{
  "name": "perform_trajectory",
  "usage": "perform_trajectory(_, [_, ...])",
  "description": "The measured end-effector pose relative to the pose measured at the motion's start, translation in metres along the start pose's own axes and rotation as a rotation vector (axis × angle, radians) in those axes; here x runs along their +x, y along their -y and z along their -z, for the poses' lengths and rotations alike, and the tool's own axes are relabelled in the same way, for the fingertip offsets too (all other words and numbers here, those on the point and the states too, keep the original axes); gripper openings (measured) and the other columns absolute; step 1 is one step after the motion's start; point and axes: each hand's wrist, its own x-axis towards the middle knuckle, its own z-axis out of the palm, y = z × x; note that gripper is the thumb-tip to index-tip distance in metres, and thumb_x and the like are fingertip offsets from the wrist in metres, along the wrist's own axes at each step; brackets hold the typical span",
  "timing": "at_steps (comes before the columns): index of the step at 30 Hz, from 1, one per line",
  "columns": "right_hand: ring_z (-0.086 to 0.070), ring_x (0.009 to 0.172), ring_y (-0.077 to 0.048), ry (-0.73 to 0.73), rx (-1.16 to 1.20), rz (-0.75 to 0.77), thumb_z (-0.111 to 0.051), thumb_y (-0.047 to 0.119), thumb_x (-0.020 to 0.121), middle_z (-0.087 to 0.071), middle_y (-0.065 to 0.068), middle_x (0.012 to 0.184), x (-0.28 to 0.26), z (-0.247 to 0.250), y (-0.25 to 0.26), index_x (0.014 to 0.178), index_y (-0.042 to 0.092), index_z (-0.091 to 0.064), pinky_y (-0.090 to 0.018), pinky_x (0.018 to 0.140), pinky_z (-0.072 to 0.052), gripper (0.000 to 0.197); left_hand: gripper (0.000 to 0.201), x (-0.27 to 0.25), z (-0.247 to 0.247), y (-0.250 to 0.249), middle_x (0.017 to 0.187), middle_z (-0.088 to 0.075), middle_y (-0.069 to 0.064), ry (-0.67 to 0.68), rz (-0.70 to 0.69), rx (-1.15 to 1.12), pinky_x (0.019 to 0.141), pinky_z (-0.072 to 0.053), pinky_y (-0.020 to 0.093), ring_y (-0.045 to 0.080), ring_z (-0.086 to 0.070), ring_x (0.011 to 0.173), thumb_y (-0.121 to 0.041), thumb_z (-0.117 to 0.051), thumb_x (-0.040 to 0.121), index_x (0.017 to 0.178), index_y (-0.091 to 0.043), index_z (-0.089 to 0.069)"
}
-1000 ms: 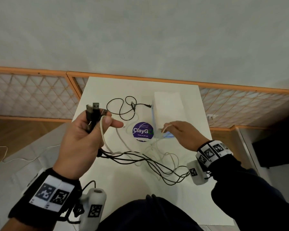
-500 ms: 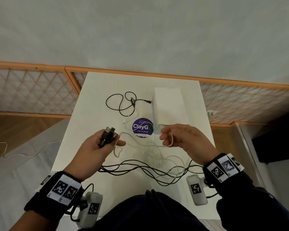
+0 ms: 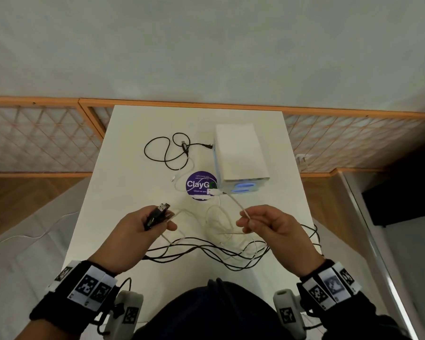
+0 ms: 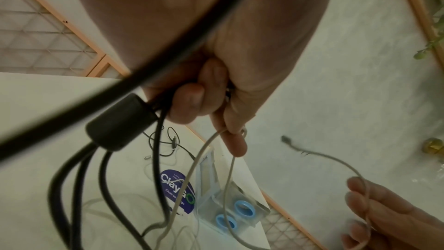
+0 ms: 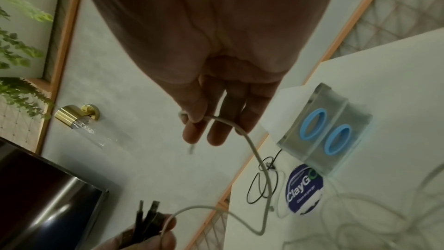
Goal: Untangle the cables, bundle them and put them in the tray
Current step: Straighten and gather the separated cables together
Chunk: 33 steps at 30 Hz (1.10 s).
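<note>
My left hand (image 3: 161, 220) is held above the table and grips a bunch of black USB plugs (image 3: 162, 209); a white cable (image 4: 204, 151) also runs through its fingers. Their black cables (image 3: 206, 251) trail in a tangled loop across the near table. To the right, at the same height, my right hand (image 3: 245, 222) pinches the white cable (image 3: 238, 204) between thumb and fingers (image 5: 192, 121). That cable's plug (image 3: 212, 191) lies on the purple sticker. More white cable loops loosely between my hands. The white tray box (image 3: 238, 150) stands at the back right.
A separate thin black cable (image 3: 167, 153) lies coiled at the back of the white table (image 3: 133, 182), left of the box. The box's clear near end holds two blue rings (image 3: 243, 187). A round purple ClayGo sticker (image 3: 198, 184) is mid-table. Floor drops off at both sides.
My left hand came down and toward the table middle with the black plugs. My right hand drew back from the box end, pulling the white cable toward me.
</note>
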Motion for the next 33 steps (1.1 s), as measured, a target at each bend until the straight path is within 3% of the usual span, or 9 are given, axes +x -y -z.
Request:
perform_trajectory(3, [-0.073,0.083,-0.022,-0.061,0.03,-0.004,-0.058,-0.009,0.1,-0.081,-0.009,0.098,-0.005,0.013,-0.01,0.11,0.007,-0.072,-0.026,0.082,-0.058,0.023,0.022,0.001,0.001,0.002,0.094,-0.081,-0.016,-0.062,0.03,0.046,0.056,-0.045,0.015,-0.005,-0.062,0.059,-0.012,-0.066,0.101,0.106,-0.03,-0.076])
perform_trajectory(6, [-0.072,0.08,-0.021,-0.086,0.043,-0.035,-0.059,-0.007,0.1,-0.081,-0.008,0.098,-0.011,0.02,-0.016,0.11,0.009,-0.072,-0.025,0.08,-0.057,0.023,0.017,0.001,-0.003,0.0,0.101,-0.077,-0.013,-0.167,0.031,0.052,0.065,-0.045,0.021,-0.004,-0.063,0.066,-0.019,-0.068,0.1,0.11,-0.031,-0.075])
perform_trajectory(8, [-0.072,0.079,-0.021,-0.079,0.044,-0.051,-0.059,-0.006,0.1,-0.081,-0.007,0.099,-0.013,0.017,-0.017,0.11,0.011,-0.072,-0.027,0.08,-0.058,0.023,0.006,0.004,-0.01,-0.005,0.089,-0.077,-0.01,-0.208,0.02,-0.008,0.07,-0.047,0.026,0.0,-0.065,0.072,-0.027,-0.07,0.099,0.099,-0.031,-0.075])
perform_trajectory(10, [-0.071,0.079,-0.023,-0.058,0.022,-0.049,-0.059,-0.004,0.101,-0.081,-0.006,0.1,-0.013,0.01,-0.015,0.112,0.012,-0.072,-0.031,0.082,-0.059,0.024,0.012,0.007,-0.02,-0.015,0.072,-0.071,-0.007,-0.124,0.025,-0.083,0.062,-0.045,0.029,0.007,-0.054,0.054,-0.032,-0.07,0.098,0.088,-0.025,-0.072])
perform_trajectory(13, [-0.072,0.08,-0.022,-0.01,0.014,-0.037,-0.059,-0.003,0.101,-0.081,-0.004,0.102,-0.011,-0.003,-0.011,0.113,0.014,-0.072,-0.03,0.082,-0.059,0.024,0.018,0.01,-0.039,-0.034,0.062,-0.046,-0.005,0.03,0.03,-0.227,0.051,-0.039,0.025,0.017,-0.04,0.056,-0.033,-0.073,0.096,0.085,-0.02,-0.068])
perform_trajectory(19, [-0.073,0.083,-0.007,0.085,0.025,-0.017,-0.058,-0.005,0.102,-0.081,-0.004,0.101,-0.008,-0.02,0.001,0.113,0.01,-0.072,-0.024,0.08,-0.058,0.024,0.032,0.024,-0.054,-0.049,0.059,-0.034,-0.008,0.152,0.055,-0.416,0.054,-0.024,0.032,0.014,-0.028,0.05,-0.043,-0.079,0.086,0.087,-0.014,-0.066])
perform_trajectory(23, [-0.074,0.084,-0.011,0.16,-0.223,0.076,-0.061,0.009,0.103,-0.081,0.011,0.104,-0.009,-0.03,0.0,0.112,0.036,-0.074,-0.029,0.082,-0.06,0.031,0.037,0.027,-0.057,-0.051,0.062,-0.025,-0.004,0.202,0.125,-0.693,0.047,-0.023,0.025,0.012,-0.02,0.049,-0.032,-0.081,0.082,0.1,-0.006,-0.06])
perform_trajectory(29, [-0.07,0.091,0.01,0.215,-0.439,0.188,-0.058,0.021,0.105,-0.072,0.029,0.092,-0.009,-0.049,0.004,0.122,0.032,-0.074,-0.009,0.083,-0.051,0.026,0.014,0.024,-0.054,-0.05,0.06,-0.029,-0.004,0.253,0.12,-0.767,0.046,-0.028,0.022,0.01,-0.024,0.047,-0.019,-0.078,0.084,0.092,-0.014,-0.067])
perform_trajectory(33, [-0.069,0.081,-0.001,0.205,-0.485,0.147,-0.061,0.038,0.102,-0.071,0.02,0.086,-0.007,-0.05,0.004,0.125,0.039,-0.067,-0.015,0.076,-0.051,0.024,0.018,0.02,-0.054,-0.051,0.073,-0.04,0.001,0.133,0.096,-0.797,0.05,-0.029,0.022,0.009,-0.027,0.049,-0.023,-0.073,0.093,0.092,-0.015,-0.057])
